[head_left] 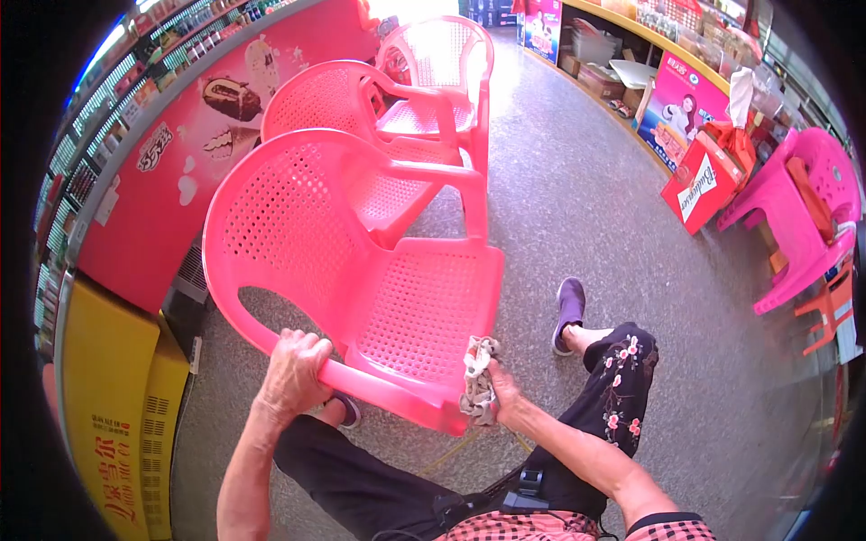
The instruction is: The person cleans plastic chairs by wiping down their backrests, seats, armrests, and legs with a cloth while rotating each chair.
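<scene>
Right in front of me stands a pink plastic armchair (424,298) with a perforated seat and back. My left hand (300,368) is wrapped round its near armrest, close to where the arm meets the backrest. In my right hand (507,397) is a crumpled, light patterned cloth (479,379), pressed against the front end of that armrest. The fingertips of the right hand are partly hidden behind the cloth. Beyond this chair, a second pink armchair (325,99) and a third pink armchair (437,54) stand in a row.
A pink freezer panel with ice cream pictures (212,126) runs along the left, with a yellow box (108,406) nearer me. To the right are a red Budweiser carton (704,185), a magenta chair (803,216) and an orange stool (828,307). Shelves line the back right.
</scene>
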Action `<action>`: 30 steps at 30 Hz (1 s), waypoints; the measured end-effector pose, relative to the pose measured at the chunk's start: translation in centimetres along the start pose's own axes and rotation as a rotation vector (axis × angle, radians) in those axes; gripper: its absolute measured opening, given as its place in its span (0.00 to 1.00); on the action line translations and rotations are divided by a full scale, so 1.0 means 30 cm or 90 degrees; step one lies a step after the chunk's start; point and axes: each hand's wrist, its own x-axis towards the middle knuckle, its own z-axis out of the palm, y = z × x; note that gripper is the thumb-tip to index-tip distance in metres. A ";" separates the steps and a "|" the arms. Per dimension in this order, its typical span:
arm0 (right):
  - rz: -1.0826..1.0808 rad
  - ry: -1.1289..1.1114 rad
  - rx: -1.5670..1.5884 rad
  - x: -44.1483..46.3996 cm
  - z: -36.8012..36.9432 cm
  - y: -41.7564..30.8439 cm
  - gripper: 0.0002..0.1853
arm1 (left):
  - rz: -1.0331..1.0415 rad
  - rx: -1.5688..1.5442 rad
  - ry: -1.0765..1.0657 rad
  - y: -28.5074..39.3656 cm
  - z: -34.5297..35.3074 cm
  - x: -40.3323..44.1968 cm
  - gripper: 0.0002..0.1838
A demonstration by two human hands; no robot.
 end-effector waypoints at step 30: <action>-0.040 -0.030 -0.215 0.530 0.282 -0.523 0.12 | -0.280 -0.220 0.034 -0.132 -0.145 0.277 0.09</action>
